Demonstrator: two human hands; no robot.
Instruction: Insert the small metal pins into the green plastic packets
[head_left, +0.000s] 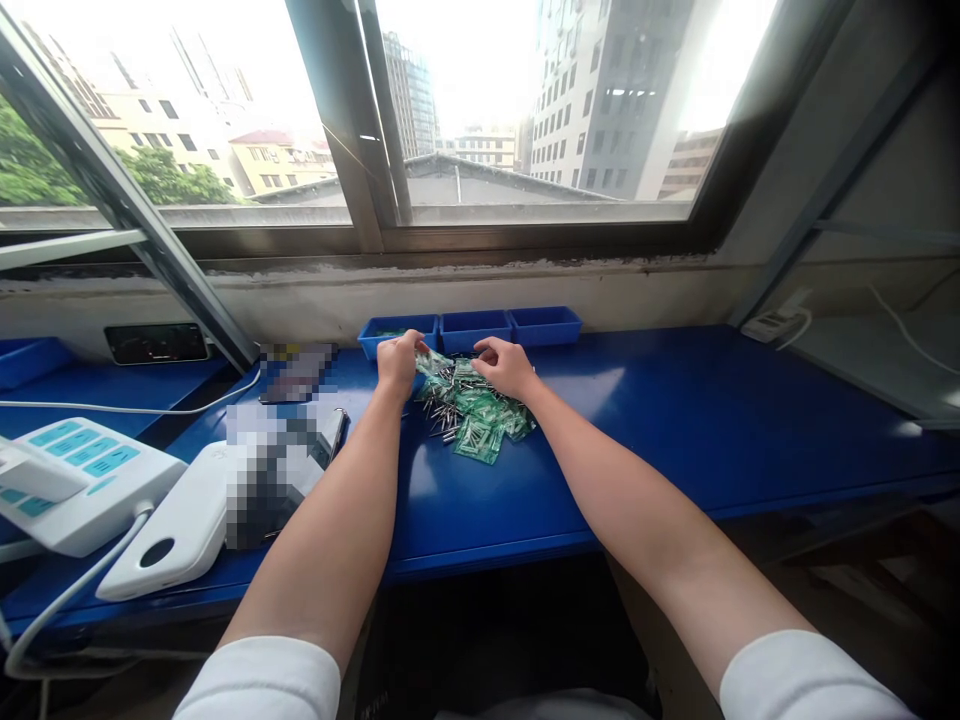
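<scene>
In front of the bins, my left hand (398, 362) is closed with thumb and fingers pinched on a small green-tinted plastic packet (430, 363), at the left edge of a pile. My right hand (507, 369) hovers at the pile's right side, its curled fingers and thumb apart with nothing visible between them. Below both hands lies the pile of green plastic packets (480, 438), several holding slim metal pieces. Loose metal pins or bits (442, 412) are heaped at its left and middle. The pieces are too small to name exactly.
Three joined blue bins (475, 328) stand behind the pile on the blue table (675, 420); the left one holds something green. To the left are a white power strip (82, 480), a white power bank (169, 525), a phone (156, 343) and cables. Windows rise behind.
</scene>
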